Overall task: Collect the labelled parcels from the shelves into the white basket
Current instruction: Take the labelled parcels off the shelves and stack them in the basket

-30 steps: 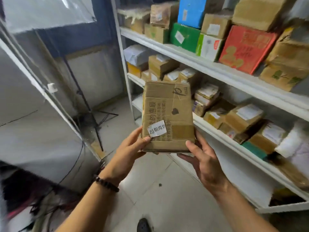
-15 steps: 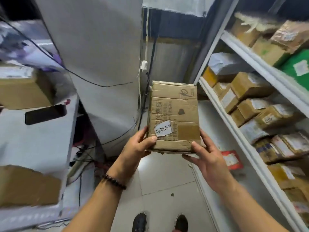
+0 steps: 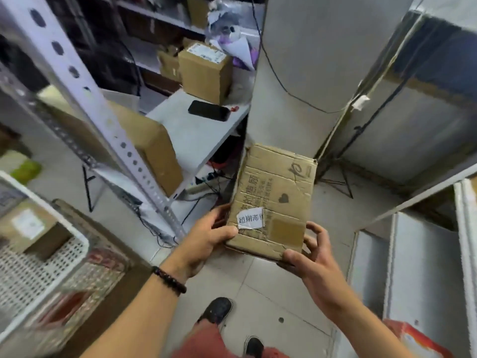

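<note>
I hold a worn brown cardboard parcel with a small white label near its lower left, upright in front of me. My left hand grips its lower left corner, thumb on the label's edge. My right hand pinches the lower right corner, thumb on the front face and fingers behind. The white basket, with perforated walls, sits at the lower left and holds a brown parcel with a white label.
A perforated grey shelf upright leans across the left. A white table carries a cardboard box and a black phone. Cables lie under it. Grey panels and shelving stand on the right.
My view has swung left, away from the parcel-filled shelves on the right. The white basket has come into sight at the lower left. Both hands keep the same hold on the parcel.
</note>
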